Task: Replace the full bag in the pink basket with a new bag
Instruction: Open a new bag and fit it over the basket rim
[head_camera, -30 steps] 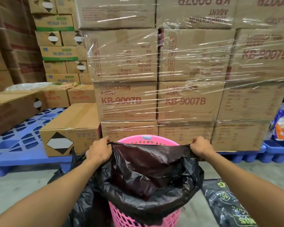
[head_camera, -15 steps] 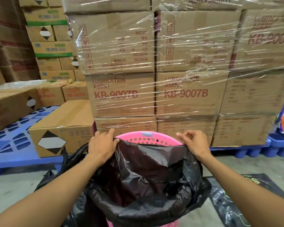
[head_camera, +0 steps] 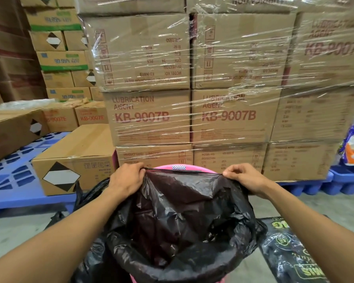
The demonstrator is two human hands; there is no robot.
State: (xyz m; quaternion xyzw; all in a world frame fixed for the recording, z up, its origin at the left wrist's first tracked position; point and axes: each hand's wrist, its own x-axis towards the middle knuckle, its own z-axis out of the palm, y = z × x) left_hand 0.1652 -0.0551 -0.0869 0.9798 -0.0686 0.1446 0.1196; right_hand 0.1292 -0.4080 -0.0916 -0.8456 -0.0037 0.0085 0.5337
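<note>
Both bare hands grip the far edge of a thin, crinkled black plastic bag [head_camera: 184, 217] that sits open inside the round pink plastic basket [head_camera: 194, 168]. The left hand [head_camera: 127, 178] is closed over the bag's hem at the far left, fingers curled down onto the film; the right hand [head_camera: 245, 178] pinches the hem at the far right between thumb and fingertips. Between the two hands the hem runs taut and nearly straight, just in front of the basket's far rim, where a small patch of white patterned tape [head_camera: 178, 167] shows on the pink plastic.

The bag's mouth gapes wide — its near edge is folded outward over the basket's near rim, and only a sliver of pink shows at the bottom of the view. Another mass of bunched black plastic film [head_camera: 88, 197] lies on the floor just to the left of the basket, behind the left forearm. To the right, on the grey concrete floor, lies a flat black printed plastic packet [head_camera: 290, 254] with green and white lettering.

Directly behind the basket stands a stack of brown cardboard boxes [head_camera: 151, 117] wrapped in clear stretch film, marked "LUBRICATION AGENT KB-9007B", resting on a blue plastic pallet [head_camera: 12, 180].
</note>
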